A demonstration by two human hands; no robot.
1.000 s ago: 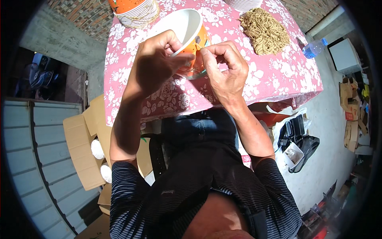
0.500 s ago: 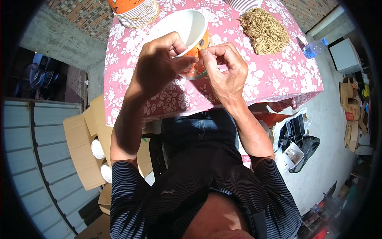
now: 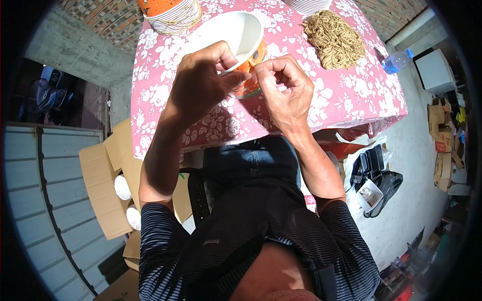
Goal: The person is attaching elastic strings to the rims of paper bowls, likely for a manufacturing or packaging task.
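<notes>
1. Outdoor concrete yard, brick wall at the far side; we sit at a table (image 3: 351, 100) covered with a pink floral cloth.
2. Our left hand (image 3: 198, 83) grips the near rim of a white-lined orange paper bowl (image 3: 236, 35), which is tilted on the cloth at the near middle of the table.
3. Our right hand (image 3: 283, 90) pinches its fingertips narrowly together against the bowl's near side, touching the left hand's thumb; what they hold is too small to tell.
4. A heap of tan cord (image 3: 335, 39) lies far right, untouched. A stack of bowls (image 3: 170, 15) bound with cord stands far left.
5. Judgement: work on this bowl looks midway, fastening at the rim unfinished.
</notes>
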